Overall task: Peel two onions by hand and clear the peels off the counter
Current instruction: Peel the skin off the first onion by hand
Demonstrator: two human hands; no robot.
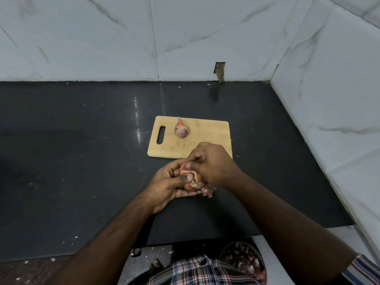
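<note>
My left hand (167,187) cups an onion (194,183) above the black counter, just in front of the wooden cutting board (207,138). My right hand (211,163) pinches a strip of reddish skin at the top of that onion. Loose, torn peel (208,191) hangs from the onion's right side. A second onion (181,129), with its dry tip pointing away, lies on the board near the handle slot.
The black counter (82,161) meets white marbled wall tiles at the back and at the right. Below the counter's front edge stands a round bin (243,262) holding several onion peels. Small white crumbs dot the counter.
</note>
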